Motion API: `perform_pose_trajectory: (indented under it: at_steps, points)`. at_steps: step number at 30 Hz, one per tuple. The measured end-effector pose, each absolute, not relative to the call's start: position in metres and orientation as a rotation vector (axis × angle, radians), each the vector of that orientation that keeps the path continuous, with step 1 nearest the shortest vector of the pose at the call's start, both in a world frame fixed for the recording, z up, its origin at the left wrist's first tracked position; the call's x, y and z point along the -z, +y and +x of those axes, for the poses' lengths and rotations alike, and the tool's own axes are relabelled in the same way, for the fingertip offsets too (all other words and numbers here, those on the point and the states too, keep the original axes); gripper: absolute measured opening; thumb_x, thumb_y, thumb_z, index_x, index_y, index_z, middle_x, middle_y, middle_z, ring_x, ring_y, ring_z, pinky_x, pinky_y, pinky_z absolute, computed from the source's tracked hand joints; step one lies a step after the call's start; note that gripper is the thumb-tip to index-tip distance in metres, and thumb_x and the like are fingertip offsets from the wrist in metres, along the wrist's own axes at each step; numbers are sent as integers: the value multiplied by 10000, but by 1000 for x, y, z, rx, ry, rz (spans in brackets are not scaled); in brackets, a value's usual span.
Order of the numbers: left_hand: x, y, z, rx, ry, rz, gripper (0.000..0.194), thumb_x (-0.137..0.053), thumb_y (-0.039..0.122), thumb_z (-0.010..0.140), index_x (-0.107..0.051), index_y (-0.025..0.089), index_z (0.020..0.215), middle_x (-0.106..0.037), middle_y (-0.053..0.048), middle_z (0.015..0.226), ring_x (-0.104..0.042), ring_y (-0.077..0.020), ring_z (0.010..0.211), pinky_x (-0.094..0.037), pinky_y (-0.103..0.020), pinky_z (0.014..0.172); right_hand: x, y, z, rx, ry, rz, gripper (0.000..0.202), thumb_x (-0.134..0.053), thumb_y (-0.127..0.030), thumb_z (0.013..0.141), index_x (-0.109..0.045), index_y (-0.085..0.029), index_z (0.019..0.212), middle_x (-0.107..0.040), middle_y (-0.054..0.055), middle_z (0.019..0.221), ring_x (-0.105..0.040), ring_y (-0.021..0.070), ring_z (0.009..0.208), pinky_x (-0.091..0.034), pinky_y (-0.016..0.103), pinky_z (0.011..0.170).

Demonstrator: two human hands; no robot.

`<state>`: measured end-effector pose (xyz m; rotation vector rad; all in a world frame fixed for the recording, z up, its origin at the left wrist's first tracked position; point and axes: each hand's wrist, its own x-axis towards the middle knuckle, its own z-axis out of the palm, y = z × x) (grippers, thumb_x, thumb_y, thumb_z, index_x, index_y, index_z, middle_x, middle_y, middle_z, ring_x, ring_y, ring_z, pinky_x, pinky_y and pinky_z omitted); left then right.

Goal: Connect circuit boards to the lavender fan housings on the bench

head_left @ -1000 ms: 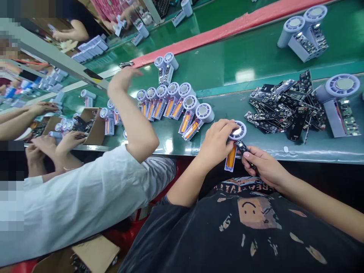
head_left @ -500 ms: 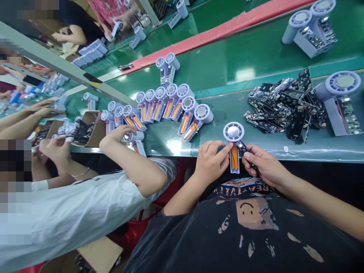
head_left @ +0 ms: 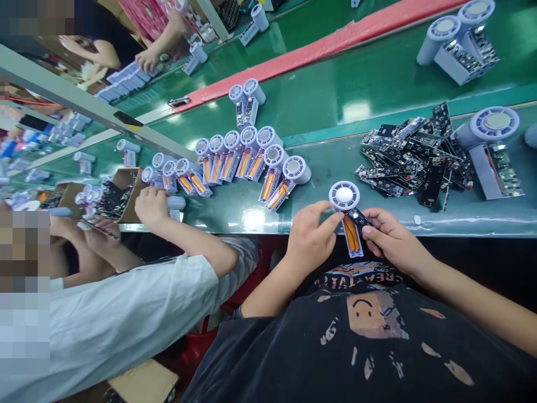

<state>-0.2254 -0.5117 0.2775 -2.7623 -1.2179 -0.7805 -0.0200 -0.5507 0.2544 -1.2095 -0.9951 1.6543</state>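
Note:
Just past the bench's front edge, a lavender handheld fan (head_left: pixel 344 195) is held with its round head up. Its open handle shows an orange battery (head_left: pixel 351 238) and thin dark wires. My left hand (head_left: pixel 312 235) grips the fan from the left, its fingertips at the neck below the head. Between the thumb and fingers of my right hand (head_left: pixel 390 238) is a narrow black circuit board (head_left: pixel 359 218). The board slants beside the handle, its upper end close to the neck and my left fingertips. Whether it touches the fan is unclear.
A heap of black circuit boards (head_left: pixel 413 159) lies right of centre, beside another fan (head_left: pixel 495 123). Several open-handled fans (head_left: pixel 247 140) stand in a curved row to the left. A co-worker's arm (head_left: pixel 184 238) reaches over the bench near a cardboard box (head_left: pixel 130 193).
The fan's handle has swung its lower end slightly right, towards the board. My hands stay nearly in place. The co-worker's hand at left has drawn back from a fan.

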Motion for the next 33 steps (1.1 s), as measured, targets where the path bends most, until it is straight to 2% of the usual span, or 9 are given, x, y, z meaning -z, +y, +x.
perform_pose_trajectory:
  at_steps: [3, 6, 9, 13, 15, 20, 23, 26, 33]
  points:
    - [-275, -498, -227, 872, -1170, -2787, 529, -509, 65, 868, -550, 250, 1362, -555, -118, 1481, -502, -277, 1384, -425, -457, 1122, -252, -550, -17, -1569, -1093, -1250, 409, -654, -480, 896, -474, -282, 1205, -515, -76, 746, -387, 75, 437, -335, 256, 434]
    - [-278, -484, -223, 654, -1090, -2958, 606, -527, 107, 888, -467, 257, 1473, -454, -111, 1597, -331, -308, 1527, -329, -518, 1208, -254, -552, -14, -1238, -1418, -1349, 302, -585, -428, 942, -577, -274, 1202, -614, 5, 863, -582, 150, 651, -453, 299, 577]
    - [-283, -477, -220, 522, -1067, -3025, 561, -559, 149, 918, -498, 259, 1465, -481, -108, 1566, -417, -311, 1443, -385, -488, 1160, -262, -555, -10, -715, -1822, -1499, 327, -516, -407, 995, -678, -263, 1240, -675, 75, 1001, -636, 220, 857, -450, 330, 666]
    - [-285, -479, -217, 574, -1237, -2932, 496, -710, 328, 898, -601, 285, 1380, -569, -119, 1357, -542, -295, 1154, -460, -462, 1016, -275, -560, -4, -263, -2124, -1635, 402, -480, -447, 1029, -718, -244, 1282, -644, 72, 845, -561, 190, 663, -294, 319, 527]
    - [-283, -483, -215, 604, -1318, -2891, 471, -761, 384, 863, -649, 299, 1313, -576, -102, 1253, -541, -272, 1073, -464, -438, 975, -280, -561, -3, -154, -2157, -1627, 393, -464, -431, 1040, -743, -242, 1244, -617, 66, 802, -543, 185, 654, -286, 323, 535]
    - [-278, -491, -213, 685, -1405, -2828, 407, -797, 413, 824, -691, 263, 1186, -573, -92, 1133, -546, -269, 1079, -473, -425, 977, -280, -559, 1, -96, -2156, -1552, 398, -455, -419, 1046, -758, -210, 1199, -591, 77, 805, -538, 203, 724, -365, 329, 626]
    - [-279, -494, -214, 755, -1271, -2857, 413, -784, 337, 826, -667, 217, 1203, -568, -143, 1342, -485, -332, 1317, -412, -492, 1117, -276, -556, 6, -141, -2192, -1448, 394, -452, -407, 1049, -758, -205, 1195, -584, 73, 796, -522, 199, 722, -385, 331, 654]
    - [-284, -495, -212, 678, -1089, -2938, 422, -746, 330, 859, -643, 260, 1262, -558, -107, 1484, -397, -362, 1450, -286, -591, 1204, -272, -554, 13, -143, -2221, -1353, 376, -477, -391, 1045, -767, -188, 1172, -580, 73, 783, -502, 198, 715, -383, 339, 664]
    - [-297, -496, -199, 579, -1207, -3099, 143, -674, 265, 898, -691, 238, 1037, -728, -53, 1248, -547, -288, 1362, -279, -558, 1229, -263, -554, 20, -286, -2086, -1293, 344, -509, -410, 1039, -743, -215, 1200, -581, 57, 782, -519, 198, 739, -425, 340, 684]
